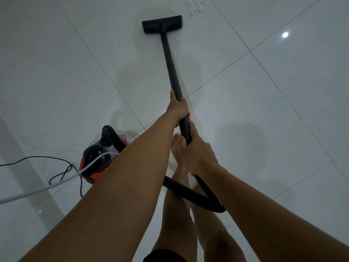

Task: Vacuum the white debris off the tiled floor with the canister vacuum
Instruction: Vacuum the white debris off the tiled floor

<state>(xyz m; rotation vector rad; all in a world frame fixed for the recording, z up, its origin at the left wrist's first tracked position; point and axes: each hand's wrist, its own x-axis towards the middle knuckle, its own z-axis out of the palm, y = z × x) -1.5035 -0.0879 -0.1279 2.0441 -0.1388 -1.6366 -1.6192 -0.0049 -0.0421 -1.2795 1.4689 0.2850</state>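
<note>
A black vacuum wand [170,59] runs from my hands up to a flat black floor nozzle [162,24] resting on the white tiled floor [66,63]. My left hand [178,107] grips the wand higher up. Just below it my right hand [196,150] grips the wand's lower end, where the ribbed black hose [190,191] loops back. White debris [196,4] lies scattered at the top edge, just right of and beyond the nozzle. The red and black canister [100,157] sits on the floor at my left.
A thin black cord [62,173] and a thicker white cable [37,191] trail over the floor left of the canister. My bare feet [178,148] stand under my hands. A ceiling light's reflection [285,35] shines on the tiles at the right.
</note>
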